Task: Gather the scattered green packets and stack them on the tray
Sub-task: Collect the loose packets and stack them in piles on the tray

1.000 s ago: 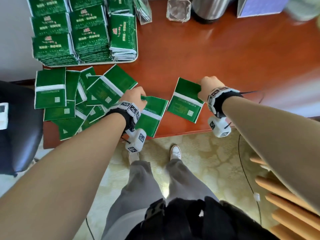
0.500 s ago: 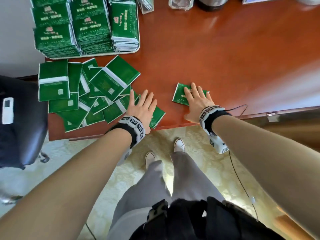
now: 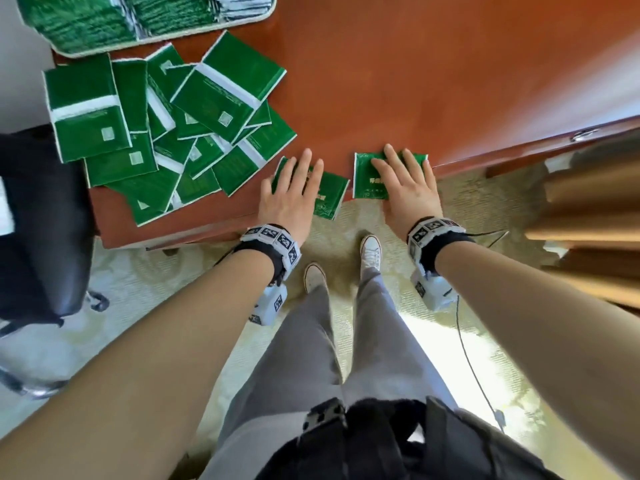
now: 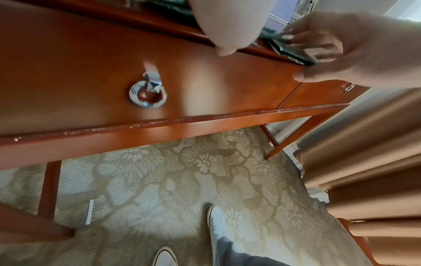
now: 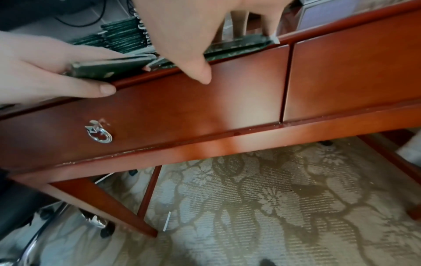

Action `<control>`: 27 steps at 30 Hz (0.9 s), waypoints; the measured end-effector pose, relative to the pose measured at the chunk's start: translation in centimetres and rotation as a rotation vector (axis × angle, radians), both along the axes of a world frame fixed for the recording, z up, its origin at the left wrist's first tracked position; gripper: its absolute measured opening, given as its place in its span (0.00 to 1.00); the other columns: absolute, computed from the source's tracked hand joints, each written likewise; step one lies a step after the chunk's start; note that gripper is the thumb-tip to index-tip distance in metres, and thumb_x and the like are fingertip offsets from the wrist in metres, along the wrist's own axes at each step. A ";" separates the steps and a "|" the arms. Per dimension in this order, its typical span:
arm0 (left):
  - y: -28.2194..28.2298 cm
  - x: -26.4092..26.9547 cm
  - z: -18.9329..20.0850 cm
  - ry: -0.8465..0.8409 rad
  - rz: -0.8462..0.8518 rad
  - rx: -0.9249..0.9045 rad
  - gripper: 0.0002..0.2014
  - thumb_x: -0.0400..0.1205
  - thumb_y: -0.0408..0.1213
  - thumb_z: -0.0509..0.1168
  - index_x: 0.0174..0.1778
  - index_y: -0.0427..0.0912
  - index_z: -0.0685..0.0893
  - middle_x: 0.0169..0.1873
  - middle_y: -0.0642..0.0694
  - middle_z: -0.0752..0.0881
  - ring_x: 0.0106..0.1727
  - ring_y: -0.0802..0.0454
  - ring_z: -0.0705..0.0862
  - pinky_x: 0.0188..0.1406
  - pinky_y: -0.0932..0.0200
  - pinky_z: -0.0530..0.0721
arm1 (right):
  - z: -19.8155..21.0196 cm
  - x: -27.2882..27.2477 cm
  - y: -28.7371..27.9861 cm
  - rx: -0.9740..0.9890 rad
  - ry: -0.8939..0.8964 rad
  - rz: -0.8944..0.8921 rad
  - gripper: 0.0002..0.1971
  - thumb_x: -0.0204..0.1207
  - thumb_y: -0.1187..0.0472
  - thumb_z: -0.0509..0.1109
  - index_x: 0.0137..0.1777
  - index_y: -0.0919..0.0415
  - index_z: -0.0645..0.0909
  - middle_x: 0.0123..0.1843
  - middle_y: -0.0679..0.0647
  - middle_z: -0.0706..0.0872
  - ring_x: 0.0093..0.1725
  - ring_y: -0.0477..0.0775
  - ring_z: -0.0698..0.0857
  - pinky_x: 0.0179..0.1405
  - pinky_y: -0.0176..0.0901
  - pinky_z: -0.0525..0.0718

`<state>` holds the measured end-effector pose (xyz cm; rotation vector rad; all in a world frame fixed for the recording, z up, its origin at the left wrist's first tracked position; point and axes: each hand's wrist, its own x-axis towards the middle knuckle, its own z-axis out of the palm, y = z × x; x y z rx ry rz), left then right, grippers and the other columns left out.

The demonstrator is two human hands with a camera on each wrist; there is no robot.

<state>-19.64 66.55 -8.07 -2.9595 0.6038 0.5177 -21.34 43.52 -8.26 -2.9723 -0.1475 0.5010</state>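
While both palms lay flat at the near edge of the red-brown bench (image 3: 398, 81), the left hand (image 3: 289, 199) pressed one green packet (image 3: 329, 197) with straight, spread fingers, its thumb below the edge in the right wrist view. The right hand (image 3: 407, 188) covered a second packet (image 3: 367, 174) overhanging that edge, fingers extended, thumb hanging underneath. More loose packets (image 3: 166, 133) lay heaped to the left, near the tray (image 3: 242, 20) of stacks at the far corner.
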 end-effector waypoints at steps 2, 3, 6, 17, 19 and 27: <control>0.1 0.3 0.4 -0.017 -0.015 0.015 0.43 0.81 0.26 0.63 0.89 0.48 0.48 0.89 0.46 0.47 0.86 0.42 0.54 0.74 0.39 0.67 | 0.7 -0.1 0.4 -0.004 0.003 -0.032 0.40 0.77 0.72 0.64 0.87 0.50 0.56 0.90 0.50 0.52 0.88 0.62 0.52 0.86 0.66 0.47; 0.1 0.4 0.8 -0.022 -0.014 0.017 0.41 0.82 0.28 0.63 0.88 0.48 0.51 0.88 0.46 0.50 0.85 0.42 0.56 0.74 0.40 0.66 | 1.1 -0.1 0.4 -0.016 0.008 -0.031 0.39 0.78 0.72 0.63 0.87 0.49 0.55 0.90 0.49 0.53 0.88 0.62 0.53 0.86 0.65 0.48; 0.1 0.5 2.3 -0.030 0.008 0.006 0.33 0.86 0.29 0.57 0.88 0.47 0.56 0.87 0.47 0.56 0.85 0.45 0.58 0.78 0.39 0.63 | 3.0 0.0 0.3 -0.059 0.041 0.046 0.38 0.81 0.70 0.62 0.88 0.50 0.53 0.89 0.52 0.56 0.87 0.61 0.56 0.86 0.61 0.50; 4.6 4.7 16.6 -0.229 0.147 0.030 0.39 0.84 0.22 0.51 0.89 0.43 0.43 0.89 0.46 0.46 0.89 0.47 0.45 0.85 0.33 0.45 | 16.2 6.8 3.1 -0.081 -0.199 0.179 0.40 0.79 0.70 0.61 0.89 0.52 0.50 0.89 0.54 0.56 0.87 0.61 0.57 0.86 0.59 0.53; 5.8 5.6 19.5 -0.299 0.221 0.033 0.40 0.83 0.23 0.54 0.89 0.44 0.43 0.89 0.46 0.46 0.89 0.47 0.45 0.86 0.34 0.45 | 18.9 8.8 4.9 -0.049 -0.266 0.205 0.39 0.80 0.69 0.61 0.89 0.52 0.50 0.88 0.54 0.58 0.86 0.60 0.58 0.86 0.59 0.54; 11.6 8.8 23.0 -0.389 0.395 -0.039 0.36 0.83 0.26 0.56 0.88 0.45 0.53 0.87 0.46 0.56 0.87 0.45 0.55 0.84 0.33 0.56 | 23.1 14.6 12.9 -0.037 -0.301 0.333 0.37 0.81 0.69 0.62 0.88 0.52 0.54 0.87 0.55 0.62 0.85 0.60 0.61 0.85 0.60 0.57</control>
